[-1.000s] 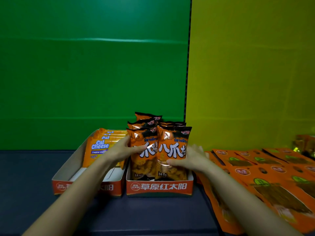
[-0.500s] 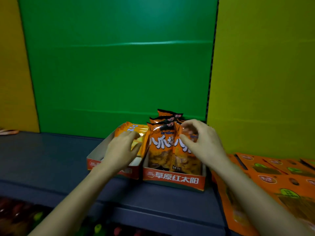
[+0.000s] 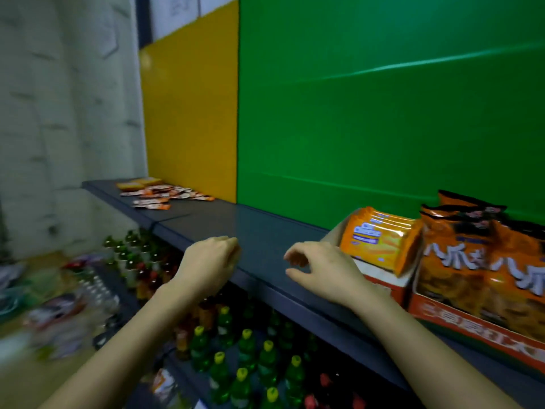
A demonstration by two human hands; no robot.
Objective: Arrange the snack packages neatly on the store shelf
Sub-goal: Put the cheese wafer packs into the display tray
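Observation:
Orange Cal Cheese wafer packs (image 3: 380, 240) stand in an open cardboard tray (image 3: 386, 286) on the dark shelf (image 3: 236, 222). To their right, orange snack bags with white lettering (image 3: 483, 267) fill a second orange tray (image 3: 472, 323). My right hand (image 3: 321, 273) hovers just left of the wafer tray with loosely curled fingers and holds nothing. My left hand (image 3: 211, 261) hangs over the shelf's front edge, fingers loosely curled, also holding nothing. Small flat orange and white packets (image 3: 165, 194) lie scattered at the shelf's far left end.
Green and yellow panels back the shelf. Below it, a lower shelf holds rows of green bottles with yellow caps (image 3: 244, 361) and red bottles (image 3: 147, 278). A white wall and blurred goods (image 3: 56, 317) are at the left.
Both hands have left the snack bags and wafer packs and moved left over the bare shelf. The view has swung left, so the trays now sit at the right.

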